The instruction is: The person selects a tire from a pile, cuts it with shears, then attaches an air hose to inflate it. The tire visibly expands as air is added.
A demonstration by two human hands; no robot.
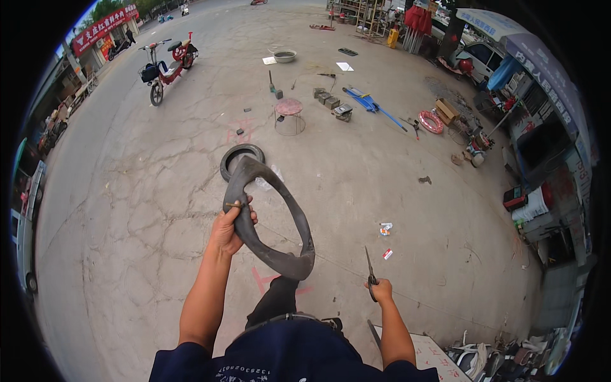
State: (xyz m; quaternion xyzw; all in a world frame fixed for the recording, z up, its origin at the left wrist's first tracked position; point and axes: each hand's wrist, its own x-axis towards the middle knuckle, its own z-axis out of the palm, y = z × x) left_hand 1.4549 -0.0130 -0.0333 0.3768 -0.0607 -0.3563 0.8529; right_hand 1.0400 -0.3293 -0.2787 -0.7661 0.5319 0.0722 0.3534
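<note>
My left hand [228, 227] is closed round a black rubber inner tube [299, 219], close to its short brown valve stem [233, 205]. Limp and partly flattened, the tube hangs in an open loop in front of my legs. Behind it, a black tyre [226, 167] lies on the ground, partly covered by the tube's upper end. Out to the right, my right hand [381, 291] grips what looks like a pair of scissors [370, 270] by the black handles, the long narrow blades together and pointing away from me. Its fingers are partly hidden.
A round red-topped stool [289, 107] stands ahead on cracked concrete. Beyond it are several grey blocks [328, 99], a blue floor jack [363, 100] and a metal basin [284, 56]. A red electric bike [170, 71] is parked at left. A white board [423, 360] is beside my right arm.
</note>
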